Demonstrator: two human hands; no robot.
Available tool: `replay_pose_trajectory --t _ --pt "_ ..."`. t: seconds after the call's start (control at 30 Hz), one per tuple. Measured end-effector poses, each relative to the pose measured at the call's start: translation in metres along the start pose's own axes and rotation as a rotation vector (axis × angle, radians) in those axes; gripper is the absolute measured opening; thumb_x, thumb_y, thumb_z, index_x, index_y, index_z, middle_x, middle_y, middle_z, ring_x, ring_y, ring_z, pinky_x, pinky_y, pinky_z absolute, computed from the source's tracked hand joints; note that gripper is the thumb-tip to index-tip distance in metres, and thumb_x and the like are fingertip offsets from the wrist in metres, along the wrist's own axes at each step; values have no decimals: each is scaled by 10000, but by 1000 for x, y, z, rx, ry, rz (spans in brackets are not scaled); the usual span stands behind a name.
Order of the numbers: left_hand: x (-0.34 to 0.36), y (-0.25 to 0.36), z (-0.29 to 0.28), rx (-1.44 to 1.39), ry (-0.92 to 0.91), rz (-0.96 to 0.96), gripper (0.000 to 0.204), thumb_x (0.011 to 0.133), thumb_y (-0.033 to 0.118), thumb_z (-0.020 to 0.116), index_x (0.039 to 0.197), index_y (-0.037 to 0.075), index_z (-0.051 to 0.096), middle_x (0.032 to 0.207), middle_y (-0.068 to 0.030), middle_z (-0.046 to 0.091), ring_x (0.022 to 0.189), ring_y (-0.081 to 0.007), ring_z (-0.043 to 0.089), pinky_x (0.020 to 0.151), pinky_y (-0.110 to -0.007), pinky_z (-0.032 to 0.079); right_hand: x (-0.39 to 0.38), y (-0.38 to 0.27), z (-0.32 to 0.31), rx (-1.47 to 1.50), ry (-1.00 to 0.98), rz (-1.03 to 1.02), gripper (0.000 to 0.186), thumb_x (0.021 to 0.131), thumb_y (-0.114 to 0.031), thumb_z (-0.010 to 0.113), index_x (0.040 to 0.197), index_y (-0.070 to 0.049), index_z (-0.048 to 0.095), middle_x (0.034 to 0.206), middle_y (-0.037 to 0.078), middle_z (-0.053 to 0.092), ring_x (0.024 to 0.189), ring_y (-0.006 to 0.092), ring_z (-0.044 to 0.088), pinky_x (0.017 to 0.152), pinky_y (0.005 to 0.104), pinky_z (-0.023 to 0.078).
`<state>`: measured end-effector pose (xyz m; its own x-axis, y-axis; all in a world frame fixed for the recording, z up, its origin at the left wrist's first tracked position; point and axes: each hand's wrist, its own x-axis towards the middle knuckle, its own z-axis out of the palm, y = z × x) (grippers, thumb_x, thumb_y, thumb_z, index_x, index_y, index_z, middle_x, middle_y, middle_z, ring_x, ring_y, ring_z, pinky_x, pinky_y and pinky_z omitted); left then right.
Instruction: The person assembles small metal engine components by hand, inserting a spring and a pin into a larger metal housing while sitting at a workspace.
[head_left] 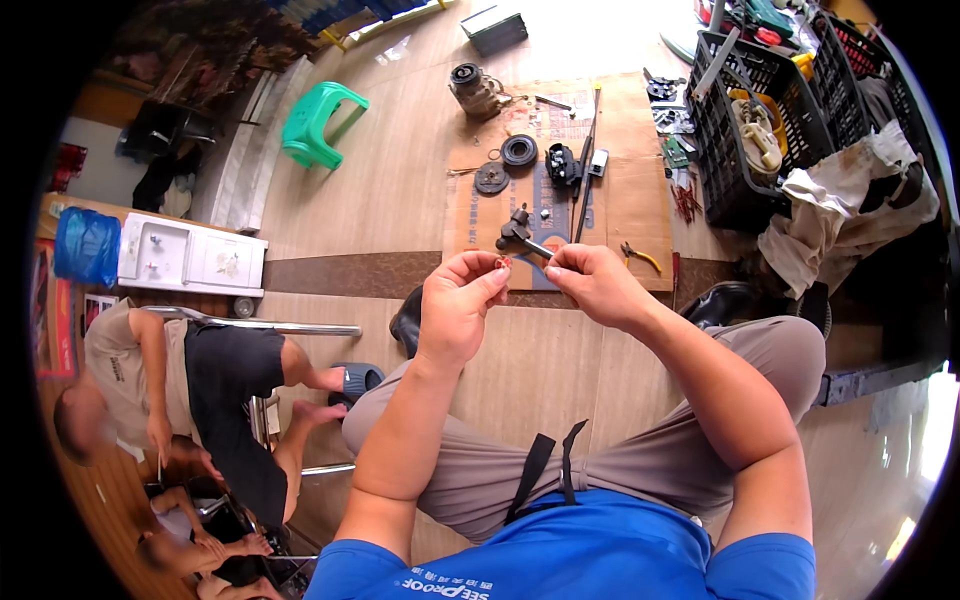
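My left hand (455,305) is closed, thumb and fingertips pinching a small red piece (502,263) too tiny to name. Close beside it, my right hand (603,288) is closed too, thumb against fingers; what it pinches is hidden. A hammer (516,232) shows just beyond both hands, its handle running behind the right fingers, and I cannot tell whether they grip it. Farther out on a flat cardboard sheet (640,220) are a black pulley ring (518,151), a round metal disc (492,179), a black block-shaped part (563,165) and a long thin rod (587,160).
A metal compressor-like part (477,92) stands at the cardboard's far left corner. Yellow-handled pliers (642,260) lie at right. Black crates (715,150) with tools and a cloth (850,200) fill the right side. A green stool (322,125) and a seated person (190,370) are left.
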<state>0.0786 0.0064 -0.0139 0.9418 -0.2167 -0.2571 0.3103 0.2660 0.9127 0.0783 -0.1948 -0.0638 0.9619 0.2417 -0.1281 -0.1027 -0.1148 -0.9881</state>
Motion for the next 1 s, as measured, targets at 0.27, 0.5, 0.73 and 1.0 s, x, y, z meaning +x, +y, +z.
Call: replay_pose_trajectory --t 0.27,0.5,0.73,1.0 --pt "2 6 -5 -5 118 85 122 864 -27 618 983 -4 608 876 -73 654 707 -133 603 664 -253 496 0 -10 -10 44 203 321 233 941 -131 548 1110 26 582 861 68 645 561 110 590 488 251 456" --pt "-6 1 3 128 30 24 131 860 -22 630 990 -14 622 872 -71 665 718 -124 601 670 -248 489 -10 -29 12 412 -81 9 346 933 -24 504 1278 6 499 1042 97 633 808 127 639 656 265 518" --pt "-5 -1 4 201 46 60 133 858 -12 644 991 -18 633 880 -59 670 731 -104 600 666 -231 479 -12 -33 12 127 -86 -83 141 908 -86 578 994 18 614 838 111 663 755 178 642 665 303 508" --pt "-7 -1 10 329 23 16 108 853 -10 658 959 -22 642 881 -40 675 768 -72 604 691 -208 492 -13 -47 3 -177 -15 -266 131 860 -119 623 870 11 622 782 180 652 749 299 655 671 356 508"
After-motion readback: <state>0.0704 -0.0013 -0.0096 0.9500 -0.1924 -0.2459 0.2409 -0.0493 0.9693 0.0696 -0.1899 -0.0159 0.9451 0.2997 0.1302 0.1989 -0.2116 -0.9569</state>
